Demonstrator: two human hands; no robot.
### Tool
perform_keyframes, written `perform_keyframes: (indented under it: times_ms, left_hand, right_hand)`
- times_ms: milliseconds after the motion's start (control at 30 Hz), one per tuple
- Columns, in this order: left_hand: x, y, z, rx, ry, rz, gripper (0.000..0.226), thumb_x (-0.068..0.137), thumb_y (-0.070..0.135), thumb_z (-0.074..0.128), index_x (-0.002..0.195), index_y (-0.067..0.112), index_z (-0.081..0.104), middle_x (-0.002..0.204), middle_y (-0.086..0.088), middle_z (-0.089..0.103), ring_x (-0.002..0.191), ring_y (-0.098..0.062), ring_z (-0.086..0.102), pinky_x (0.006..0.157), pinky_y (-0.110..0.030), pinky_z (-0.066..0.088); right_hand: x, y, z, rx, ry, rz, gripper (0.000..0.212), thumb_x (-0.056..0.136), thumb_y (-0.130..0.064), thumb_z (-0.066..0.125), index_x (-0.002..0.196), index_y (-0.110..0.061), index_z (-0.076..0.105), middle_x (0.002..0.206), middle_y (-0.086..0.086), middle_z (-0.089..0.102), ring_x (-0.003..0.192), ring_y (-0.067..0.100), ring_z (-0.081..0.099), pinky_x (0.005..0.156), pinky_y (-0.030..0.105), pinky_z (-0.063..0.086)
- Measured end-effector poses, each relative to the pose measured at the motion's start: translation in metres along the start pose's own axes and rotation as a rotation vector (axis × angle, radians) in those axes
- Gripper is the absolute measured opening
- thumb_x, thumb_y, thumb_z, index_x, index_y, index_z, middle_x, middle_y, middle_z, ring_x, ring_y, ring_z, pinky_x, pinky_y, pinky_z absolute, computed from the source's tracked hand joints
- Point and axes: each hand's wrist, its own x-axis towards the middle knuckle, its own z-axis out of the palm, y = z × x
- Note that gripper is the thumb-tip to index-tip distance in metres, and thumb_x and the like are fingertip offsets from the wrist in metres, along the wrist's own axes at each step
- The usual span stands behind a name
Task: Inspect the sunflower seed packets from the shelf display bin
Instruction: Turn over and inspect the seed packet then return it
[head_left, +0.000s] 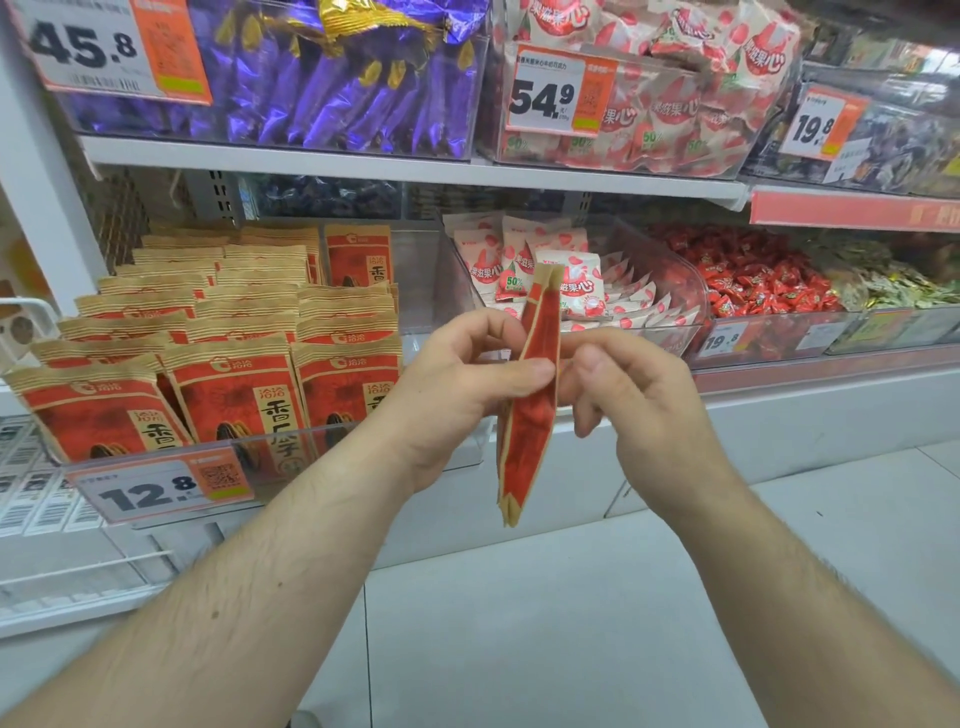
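Observation:
One red and tan sunflower seed packet (530, 410) stands edge-on in front of the shelf, held between both hands. My left hand (457, 384) pinches its left face with thumb and fingers. My right hand (628, 395) grips its right side with curled fingers. The clear display bin (363, 447) on the lower shelf at the left holds several rows of matching seed packets (234, 379), upright, with a 12.8 price tag (156, 488) on its front.
To the right of the bin stand clear bins of white strawberry candy packs (571, 280) and red wrapped sweets (753, 280). The upper shelf (363, 166) carries purple foil sweets and more strawberry packs. White floor tiles lie below my arms.

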Motion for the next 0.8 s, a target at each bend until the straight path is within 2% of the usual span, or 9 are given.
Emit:
perform_keyframes:
  times_ms: [100, 200, 300, 433, 500, 567, 633, 700, 800]
  left_hand:
    - [-0.0004, -0.0031, 0.0022, 0.052, -0.012, -0.017, 0.016, 0.066, 0.014, 0.073, 0.073, 0.015, 0.059, 0.075, -0.014, 0.066, 0.064, -0.022, 0.062, 0.073, -0.037, 0.052]
    - [-0.0001, -0.0055, 0.003, 0.119, -0.004, -0.025, 0.014, 0.065, 0.016, 0.075, 0.065, 0.016, 0.061, 0.078, -0.022, 0.067, 0.069, -0.025, 0.062, 0.08, -0.044, 0.05]
    - [0.0, -0.0063, 0.005, 0.157, -0.016, -0.04, 0.013, 0.066, 0.019, 0.075, 0.062, 0.019, 0.063, 0.069, -0.007, 0.068, 0.067, -0.02, 0.064, 0.082, -0.046, 0.053]
    - [-0.0005, -0.0048, 0.0085, 0.108, 0.008, -0.097, 0.017, 0.063, 0.019, 0.076, 0.053, 0.02, 0.063, 0.08, -0.012, 0.069, 0.079, -0.028, 0.064, 0.096, -0.058, 0.048]
    - [-0.001, -0.0034, 0.0101, 0.051, 0.02, -0.129, 0.021, 0.061, 0.017, 0.076, 0.047, 0.02, 0.06, 0.089, -0.018, 0.067, 0.083, -0.032, 0.063, 0.094, -0.055, 0.05]
    - [-0.0001, -0.003, 0.0106, -0.005, 0.027, -0.156, 0.023, 0.06, 0.016, 0.077, 0.045, 0.019, 0.058, 0.084, -0.016, 0.066, 0.081, -0.032, 0.062, 0.086, -0.049, 0.051]
    - [0.0005, -0.0022, 0.0098, -0.041, 0.037, -0.184, 0.029, 0.057, 0.012, 0.084, 0.046, 0.019, 0.058, 0.073, -0.01, 0.066, 0.077, -0.029, 0.061, 0.08, -0.043, 0.05]
    - [0.0004, -0.0017, 0.0089, -0.087, 0.037, -0.203, 0.023, 0.056, 0.017, 0.079, 0.048, 0.018, 0.057, 0.068, -0.008, 0.065, 0.074, -0.028, 0.061, 0.077, -0.04, 0.05]
    - [0.0001, -0.0005, 0.007, -0.14, 0.03, -0.217, 0.018, 0.058, 0.02, 0.073, 0.056, 0.014, 0.056, 0.069, -0.01, 0.066, 0.075, -0.028, 0.063, 0.07, -0.035, 0.052]
  right_hand:
    - [0.002, 0.0001, -0.0003, -0.006, 0.03, 0.066, 0.051, 0.078, -0.056, 0.052, 0.092, -0.009, 0.069, 0.071, 0.009, 0.064, 0.059, 0.015, 0.056, 0.058, 0.028, 0.047]
    - [0.0023, 0.0011, 0.0009, -0.04, 0.039, 0.089, 0.033, 0.083, -0.046, 0.057, 0.083, -0.014, 0.066, 0.063, -0.008, 0.062, 0.057, 0.009, 0.056, 0.056, 0.021, 0.047]
    - [0.0024, 0.0014, 0.0023, -0.054, 0.08, 0.114, 0.03, 0.084, -0.041, 0.051, 0.08, -0.015, 0.066, 0.057, -0.011, 0.06, 0.054, 0.004, 0.055, 0.053, 0.016, 0.045]
    - [0.0033, 0.002, 0.0032, -0.029, 0.106, 0.146, 0.038, 0.087, -0.041, 0.049, 0.084, -0.011, 0.07, 0.068, 0.013, 0.066, 0.061, 0.025, 0.061, 0.056, 0.033, 0.053]
    - [0.0041, 0.0018, 0.0037, -0.016, 0.113, 0.156, 0.041, 0.088, -0.041, 0.048, 0.086, -0.007, 0.071, 0.071, 0.02, 0.066, 0.061, 0.024, 0.06, 0.057, 0.033, 0.052]
    - [0.0047, 0.0024, 0.0034, -0.023, 0.108, 0.161, 0.04, 0.092, -0.037, 0.05, 0.087, -0.003, 0.07, 0.067, 0.019, 0.065, 0.059, 0.019, 0.058, 0.054, 0.029, 0.051]
    - [0.0049, 0.0021, 0.0028, -0.026, 0.101, 0.164, 0.032, 0.101, -0.026, 0.053, 0.084, -0.005, 0.07, 0.06, 0.008, 0.063, 0.055, 0.011, 0.056, 0.052, 0.023, 0.049]
    - [0.0046, 0.0025, 0.0022, -0.019, 0.096, 0.173, 0.028, 0.101, -0.018, 0.051, 0.08, -0.011, 0.068, 0.057, -0.004, 0.062, 0.052, 0.005, 0.054, 0.051, 0.019, 0.046]
    - [0.004, 0.0009, 0.0023, 0.001, 0.078, 0.175, 0.025, 0.1, -0.015, 0.052, 0.079, -0.013, 0.067, 0.056, -0.006, 0.062, 0.051, 0.004, 0.054, 0.051, 0.018, 0.047]
